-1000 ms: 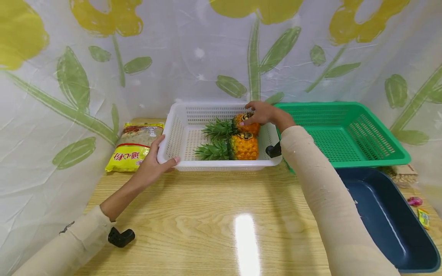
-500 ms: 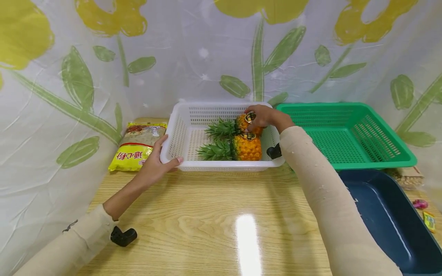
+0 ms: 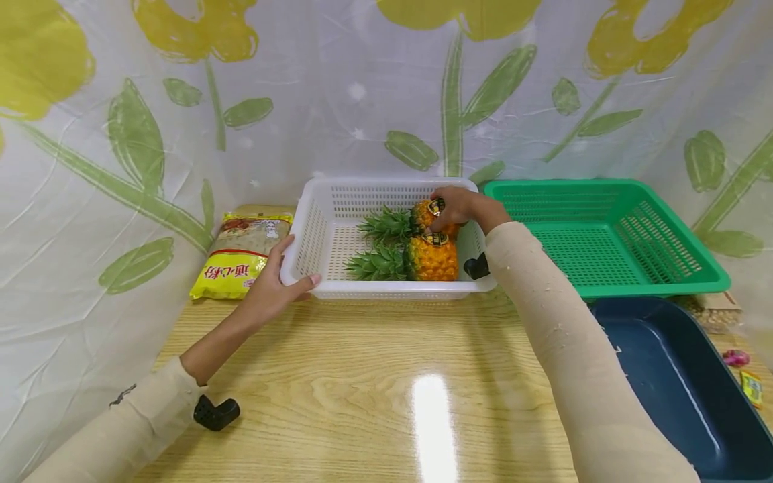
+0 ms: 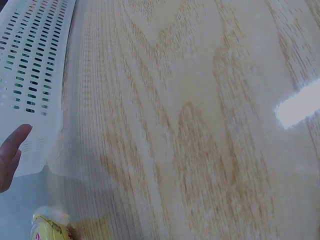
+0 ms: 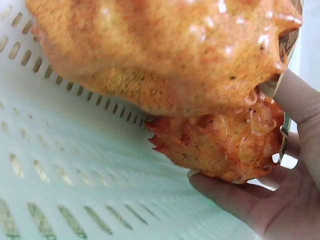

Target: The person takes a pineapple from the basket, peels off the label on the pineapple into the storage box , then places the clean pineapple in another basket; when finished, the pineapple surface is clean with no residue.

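Observation:
Two pineapples lie side by side in a white plastic basket (image 3: pixel 338 286), leafy crowns toward the left. My right hand (image 3: pixel 457 205) grips the far pineapple (image 3: pixel 423 213), which is partly hidden under the hand. In the right wrist view, thumb and fingers curl around the far pineapple (image 5: pixel 220 142), with the near pineapple (image 5: pixel 165 50) large in front. The near pineapple (image 3: pixel 432 258) rests by the basket's front wall. At the basket's left front corner, my left hand (image 3: pixel 270 282) holds the rim, thumb over its edge; only fingertips (image 4: pixel 15 145) show in the left wrist view.
A yellow bag of pasta (image 3: pixel 232 268) lies left of the white basket. On the right stand a green basket (image 3: pixel 664 290) and a dark blue tub (image 3: pixel 676 376). A pink item (image 3: pixel 735 357) and a small yellow packet (image 3: pixel 751 388) lie at the far right.
My right hand has lowered slightly onto the far pineapple and closed its fingers around it. My left hand stays at the basket corner. The view has shifted a little.

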Demonstrator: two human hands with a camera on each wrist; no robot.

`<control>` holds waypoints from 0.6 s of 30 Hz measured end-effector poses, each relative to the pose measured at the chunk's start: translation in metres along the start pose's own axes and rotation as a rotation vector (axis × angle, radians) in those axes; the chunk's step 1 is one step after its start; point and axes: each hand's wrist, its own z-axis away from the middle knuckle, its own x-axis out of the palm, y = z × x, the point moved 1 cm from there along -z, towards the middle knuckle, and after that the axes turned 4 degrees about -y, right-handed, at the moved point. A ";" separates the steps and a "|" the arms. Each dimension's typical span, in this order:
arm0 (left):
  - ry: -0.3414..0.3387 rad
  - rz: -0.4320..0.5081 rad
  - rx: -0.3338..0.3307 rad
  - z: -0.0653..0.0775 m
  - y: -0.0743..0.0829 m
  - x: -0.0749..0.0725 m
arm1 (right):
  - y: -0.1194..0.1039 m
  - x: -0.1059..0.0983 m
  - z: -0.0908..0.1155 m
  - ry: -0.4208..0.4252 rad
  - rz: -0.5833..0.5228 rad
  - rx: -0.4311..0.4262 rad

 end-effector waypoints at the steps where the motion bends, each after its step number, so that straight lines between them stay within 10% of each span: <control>1: 0.002 0.001 -0.002 0.000 0.000 0.000 | 0.000 0.000 0.000 0.000 0.003 0.003; 18: 0.004 0.001 -0.006 -0.001 0.000 0.001 | -0.001 0.001 -0.004 -0.015 -0.019 -0.004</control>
